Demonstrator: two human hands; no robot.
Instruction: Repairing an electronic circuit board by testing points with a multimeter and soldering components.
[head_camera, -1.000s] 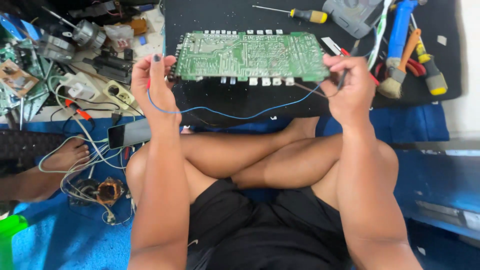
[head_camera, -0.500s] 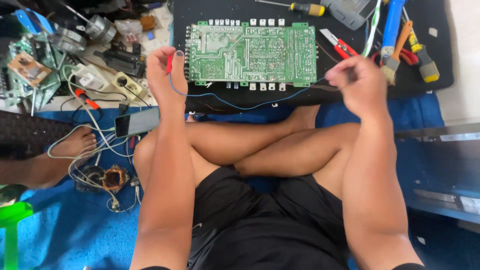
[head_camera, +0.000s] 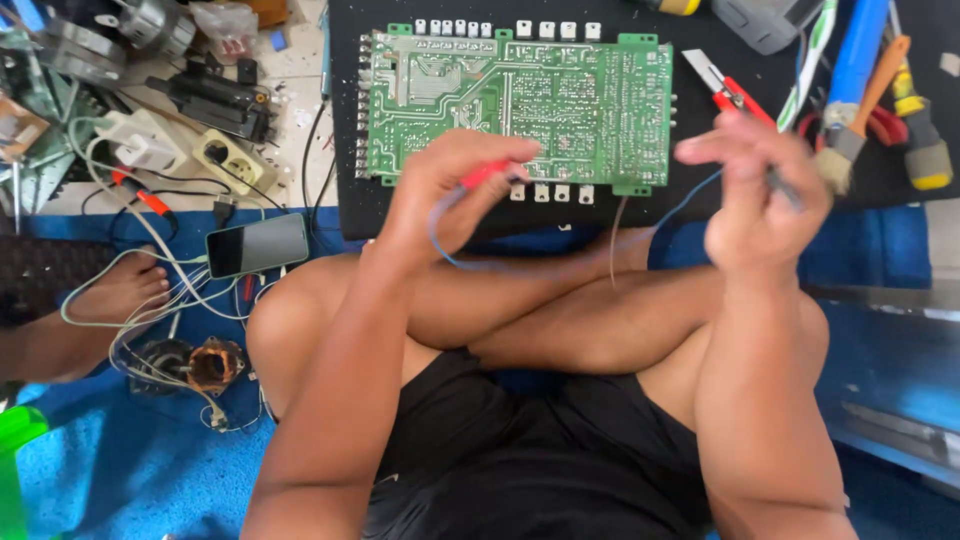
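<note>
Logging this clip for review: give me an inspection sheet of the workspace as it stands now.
Surface: black mat on a blue floor.
Job's things: green circuit board lies flat on the mat; red-tipped probe; thin blue wire.
Clutter: brush, cutter, phone, power strip, copper coil.
Grippers: left hand pinches the probe; right hand blurred, grips a dark slim tool.
Cables: white tangle by the phone.
Surroundings: another person's foot.
</note>
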